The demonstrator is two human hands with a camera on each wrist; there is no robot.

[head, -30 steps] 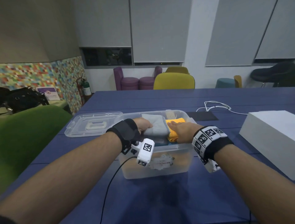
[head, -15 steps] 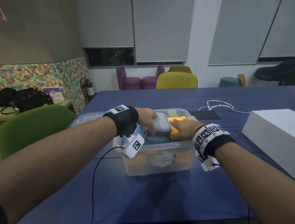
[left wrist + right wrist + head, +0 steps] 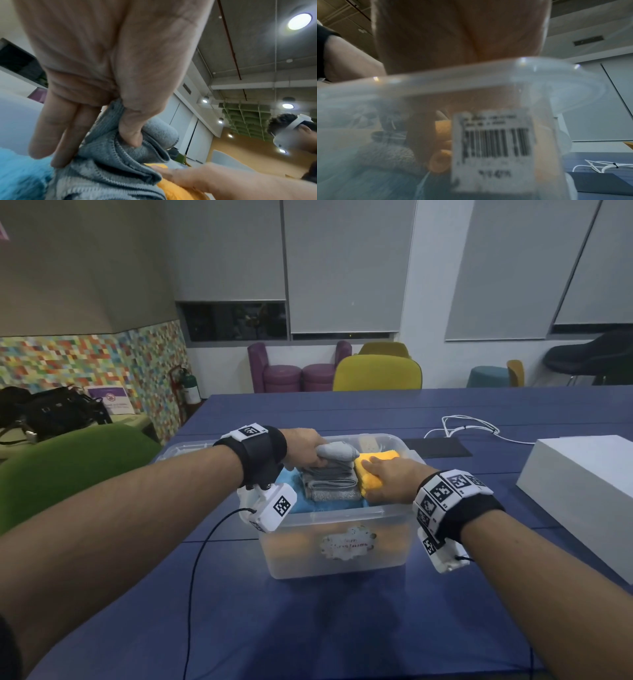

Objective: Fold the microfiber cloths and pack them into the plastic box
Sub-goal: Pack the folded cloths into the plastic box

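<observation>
A clear plastic box (image 3: 342, 546) stands on the blue table, packed with folded cloths. My left hand (image 3: 305, 451) grips the top fold of the grey cloth (image 3: 334, 481) and holds it raised above the rest of the stack. In the left wrist view my thumb (image 3: 132, 129) pinches the grey cloth (image 3: 120, 162) against my fingers. My right hand (image 3: 385, 477) lies with straight fingers on the yellow cloth (image 3: 371, 486) beside the grey one. A blue cloth (image 3: 291, 501) lies under them. Through the box wall (image 3: 419, 88) the right wrist view shows yellow cloth (image 3: 442, 128).
The box's clear lid (image 3: 178, 448) lies behind my left forearm. A white carton (image 3: 582, 487) sits at the right, with a black pad (image 3: 438, 447) and a white cable (image 3: 472, 426) beyond the box. A green chair (image 3: 68, 470) stands at the table's left edge.
My left hand went from resting on the grey cloth to gripping its top fold and lifting it. My right hand stayed on the yellow cloth. The head view moved closer.
</observation>
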